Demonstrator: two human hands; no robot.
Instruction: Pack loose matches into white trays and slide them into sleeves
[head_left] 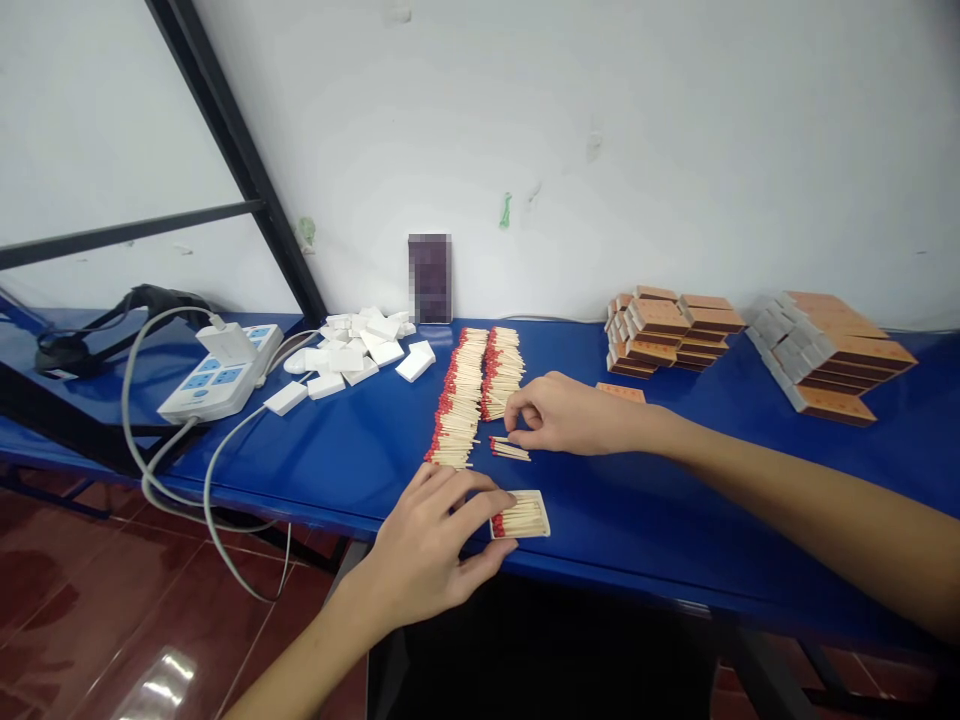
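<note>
My left hand (pixel 439 535) rests near the table's front edge, its thumb and fingers closed on the left end of a small open tray (pixel 523 517) filled with red-tipped matches. My right hand (pixel 559 413) lies further back, fingers curled and pinching at a few loose matches (pixel 510 449) on the blue table (pixel 360 450). Just behind those matches lie two long rows of matches (pixel 474 390), red heads to the left.
A heap of white inner trays (pixel 360 350) sits at the back left, beside a white power strip (pixel 221 372) with trailing cables. Stacks of brown matchbox sleeves (pixel 671 330) and more boxes (pixel 825 355) stand at the back right. A black metal frame (pixel 225 130) crosses the left.
</note>
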